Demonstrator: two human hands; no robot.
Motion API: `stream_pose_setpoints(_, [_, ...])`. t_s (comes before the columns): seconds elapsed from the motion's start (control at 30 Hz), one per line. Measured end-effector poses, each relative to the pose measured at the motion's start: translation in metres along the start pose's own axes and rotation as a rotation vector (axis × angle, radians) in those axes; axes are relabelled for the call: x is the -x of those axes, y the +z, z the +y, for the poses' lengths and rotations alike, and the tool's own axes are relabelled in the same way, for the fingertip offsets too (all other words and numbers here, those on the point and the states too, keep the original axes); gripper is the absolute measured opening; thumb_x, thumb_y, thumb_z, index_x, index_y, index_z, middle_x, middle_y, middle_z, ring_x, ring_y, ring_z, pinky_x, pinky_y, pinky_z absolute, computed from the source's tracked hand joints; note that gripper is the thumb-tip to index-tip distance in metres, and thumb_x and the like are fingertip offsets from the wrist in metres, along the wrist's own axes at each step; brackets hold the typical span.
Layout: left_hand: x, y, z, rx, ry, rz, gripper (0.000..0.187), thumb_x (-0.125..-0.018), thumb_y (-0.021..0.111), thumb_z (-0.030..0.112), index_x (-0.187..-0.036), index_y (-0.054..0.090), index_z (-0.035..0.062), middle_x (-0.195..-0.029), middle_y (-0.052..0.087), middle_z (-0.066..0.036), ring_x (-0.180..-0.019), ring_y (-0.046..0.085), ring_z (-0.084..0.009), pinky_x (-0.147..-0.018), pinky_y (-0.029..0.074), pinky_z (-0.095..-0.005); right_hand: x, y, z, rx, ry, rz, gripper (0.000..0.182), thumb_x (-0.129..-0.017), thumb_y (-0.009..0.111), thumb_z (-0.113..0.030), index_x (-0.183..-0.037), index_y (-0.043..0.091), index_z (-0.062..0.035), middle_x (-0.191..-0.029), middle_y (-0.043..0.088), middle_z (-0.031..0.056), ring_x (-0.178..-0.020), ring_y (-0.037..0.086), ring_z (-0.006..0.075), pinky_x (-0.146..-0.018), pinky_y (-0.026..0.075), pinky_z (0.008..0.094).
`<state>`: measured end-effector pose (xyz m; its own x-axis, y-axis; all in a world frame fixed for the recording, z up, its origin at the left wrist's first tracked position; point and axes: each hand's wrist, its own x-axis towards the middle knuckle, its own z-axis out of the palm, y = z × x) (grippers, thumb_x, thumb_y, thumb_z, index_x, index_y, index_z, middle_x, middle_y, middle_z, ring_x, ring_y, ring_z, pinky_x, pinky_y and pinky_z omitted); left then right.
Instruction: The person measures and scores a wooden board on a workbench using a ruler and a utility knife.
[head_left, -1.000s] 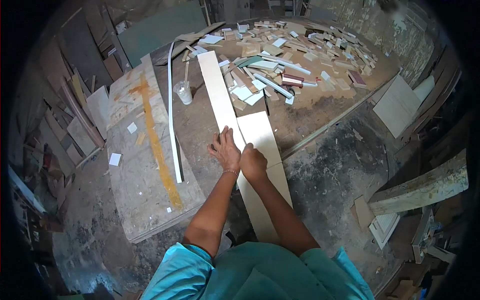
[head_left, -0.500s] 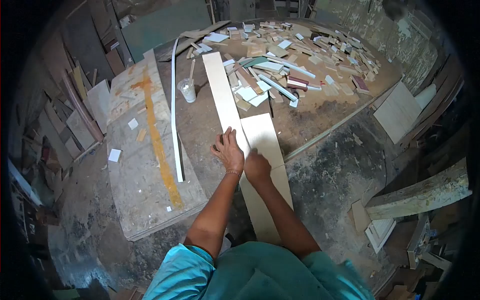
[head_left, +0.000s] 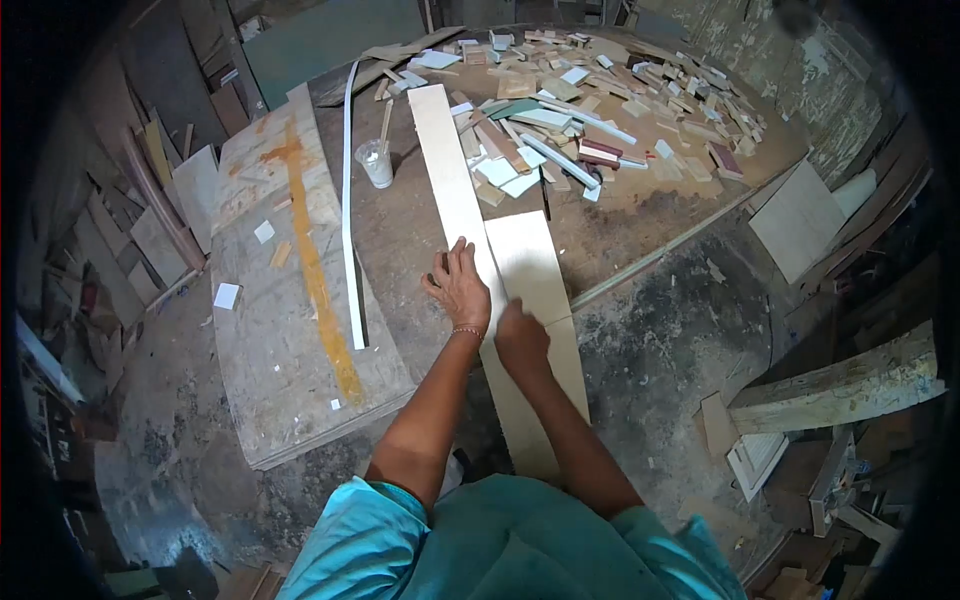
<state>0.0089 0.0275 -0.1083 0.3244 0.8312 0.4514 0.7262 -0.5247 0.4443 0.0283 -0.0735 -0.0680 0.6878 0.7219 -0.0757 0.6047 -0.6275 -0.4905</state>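
Observation:
A long pale board (head_left: 445, 165) runs away from me across the table, overlapping the left edge of a wider pale board (head_left: 525, 245) that extends back towards my body. My left hand (head_left: 463, 290) presses on the narrow board near its close end, fingers spread. Just to the right, my right hand (head_left: 523, 338) is closed in a fist over the wider board, close along the narrow board's right edge. Whatever its fingers may hold is hidden. A thin line crosses the wider board beside the right hand.
A clear plastic cup (head_left: 376, 168) with a stick in it stands left of the narrow board. Further left are a long white strip (head_left: 350, 220) and a stained panel (head_left: 270, 350). Many wood offcuts (head_left: 600, 110) cover the table's far side. The table edge (head_left: 690, 235) runs along the right.
The view has shifted slightly, so the table contents sit a little higher. Both hands keep nearly the same place on the boards.

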Motion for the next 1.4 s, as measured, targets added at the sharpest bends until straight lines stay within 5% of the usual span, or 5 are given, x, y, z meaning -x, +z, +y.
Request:
stream_pose_setpoints(0.1, [0.002,0.0,-0.003,0.012,0.013,0.021,0.029,-0.083,0.042,0.008,-0.111,0.046,0.0138,-0.124,0.04,0.001,-0.117,0.031,-0.0271,-0.095,0.014,-0.0561,0.019,-0.007,0.002,0.143,0.038,-0.095,0.022,-0.083,0.038,-0.016,-0.091,0.047,0.0023,-0.076,0.06,0.0216,-0.07,0.061,0.0356,-0.06,0.049,0.0424])
stream_pose_setpoints(0.3, [0.004,-0.003,-0.001,0.064,-0.006,0.003,0.032,-0.08,0.044,0.004,-0.111,0.047,0.0144,-0.125,0.039,0.002,-0.117,0.031,-0.0276,-0.095,0.013,-0.0563,-0.06,0.018,-0.014,-0.039,-0.078,0.118,0.021,-0.082,0.039,-0.017,-0.087,0.045,0.0021,-0.073,0.058,0.0234,-0.069,0.06,0.0368,-0.058,0.048,0.0455])
stream_pose_setpoints(0.6, [0.002,-0.006,0.0,0.053,-0.018,-0.031,0.043,-0.073,0.045,-0.006,-0.11,0.048,0.0149,-0.126,0.038,0.003,-0.118,0.03,-0.0281,-0.095,0.014,-0.0563,0.003,0.003,0.004,0.062,0.07,-0.054,0.02,-0.082,0.038,-0.014,-0.09,0.047,0.0021,-0.079,0.059,0.0226,-0.074,0.06,0.0342,-0.063,0.048,0.045])
stream_pose_setpoints(0.77, [0.001,0.007,-0.004,0.076,-0.009,0.046,0.048,-0.069,0.049,-0.008,-0.111,0.047,0.0153,-0.126,0.038,0.003,-0.118,0.03,-0.0278,-0.095,0.014,-0.0558,-0.058,0.017,-0.011,-0.03,-0.068,0.085,0.02,-0.082,0.041,-0.016,-0.088,0.043,0.0022,-0.075,0.058,0.0246,-0.072,0.059,0.0391,-0.062,0.046,0.0472])
stream_pose_setpoints(1.4, [-0.003,0.001,0.0,0.072,-0.017,-0.04,0.042,-0.074,0.046,-0.004,-0.111,0.048,0.0153,-0.126,0.038,0.003,-0.117,0.031,-0.0277,-0.096,0.014,-0.0559,0.002,0.004,0.0,0.077,0.082,-0.068,0.026,-0.084,0.037,-0.018,-0.095,0.046,0.0031,-0.081,0.059,0.0216,-0.077,0.06,0.0353,-0.065,0.048,0.0435])
